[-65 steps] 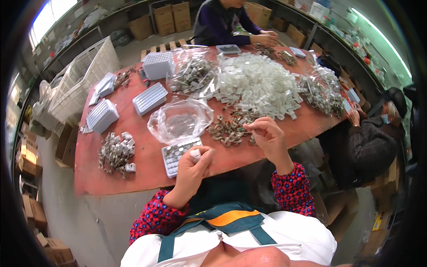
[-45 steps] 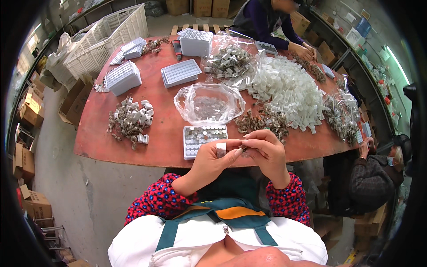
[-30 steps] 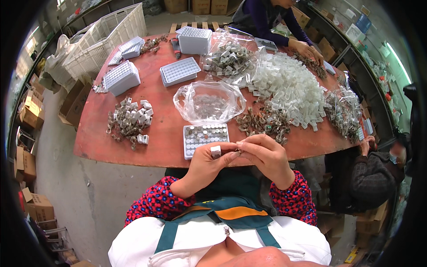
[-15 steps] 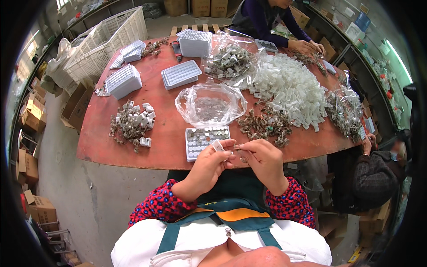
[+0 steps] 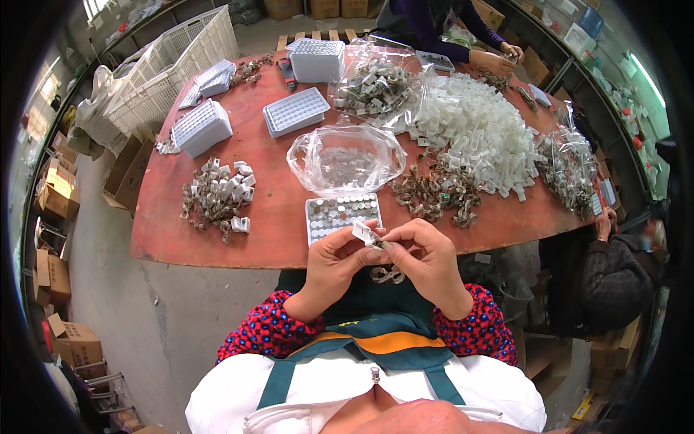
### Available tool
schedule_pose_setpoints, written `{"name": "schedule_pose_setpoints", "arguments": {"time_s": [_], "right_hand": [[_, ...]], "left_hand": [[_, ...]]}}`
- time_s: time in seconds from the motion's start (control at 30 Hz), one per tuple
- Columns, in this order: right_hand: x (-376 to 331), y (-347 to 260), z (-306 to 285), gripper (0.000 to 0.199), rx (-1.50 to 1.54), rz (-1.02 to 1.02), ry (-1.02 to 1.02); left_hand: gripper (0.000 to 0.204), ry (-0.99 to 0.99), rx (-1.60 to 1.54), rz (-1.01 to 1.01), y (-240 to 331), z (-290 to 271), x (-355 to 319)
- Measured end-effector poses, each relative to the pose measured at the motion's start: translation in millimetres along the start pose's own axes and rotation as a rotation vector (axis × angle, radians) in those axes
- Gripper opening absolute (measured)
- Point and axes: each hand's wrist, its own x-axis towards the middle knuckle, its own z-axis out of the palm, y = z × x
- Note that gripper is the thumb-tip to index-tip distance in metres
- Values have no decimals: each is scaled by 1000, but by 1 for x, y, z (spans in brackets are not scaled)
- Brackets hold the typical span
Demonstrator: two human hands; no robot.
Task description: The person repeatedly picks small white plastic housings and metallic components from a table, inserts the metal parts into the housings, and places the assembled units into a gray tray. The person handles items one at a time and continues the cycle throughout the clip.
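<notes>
My left hand (image 5: 334,265) grips a small white plastic case (image 5: 363,233) whose lid stands up. Against the case's mouth, my right hand (image 5: 426,262) pinches a grey-brown corded strand; a loop of the strand (image 5: 388,275) hangs below the fingers. Both hands meet just over the table's near edge. Behind them lies a white tray (image 5: 314,226) with round pockets, several holding small silvery discs. A heap of similar grey-brown strands (image 5: 434,194) sits to the right of the tray. At the left lies a pile of white cases with strands (image 5: 217,194).
On the red table (image 5: 267,217) are an opened clear bag (image 5: 300,160), a large heap of translucent white cases (image 5: 481,141), stacked trays (image 5: 202,130) and filled bags (image 5: 567,170). One person (image 5: 434,29) works at the far side, another (image 5: 618,278) at the right.
The white case has turned more upright with its lid raised. My right hand has moved in against it with the strand, whose loop now hangs lower. The whole view has shifted slightly.
</notes>
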Motion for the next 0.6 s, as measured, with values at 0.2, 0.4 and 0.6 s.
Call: {"name": "schedule_pose_setpoints", "arguments": {"time_s": [0.2, 0.4, 0.6], "right_hand": [[4, -1, -7, 19, 294, 270, -104], [4, -2, -5, 14, -11, 51, -80], [2, 4, -3, 20, -101, -156, -103]], "left_hand": [[39, -40, 54, 46, -1, -6, -1], [37, -11, 119, 109, -4, -6, -1], [31, 82, -11, 25, -6, -9, -4]]}}
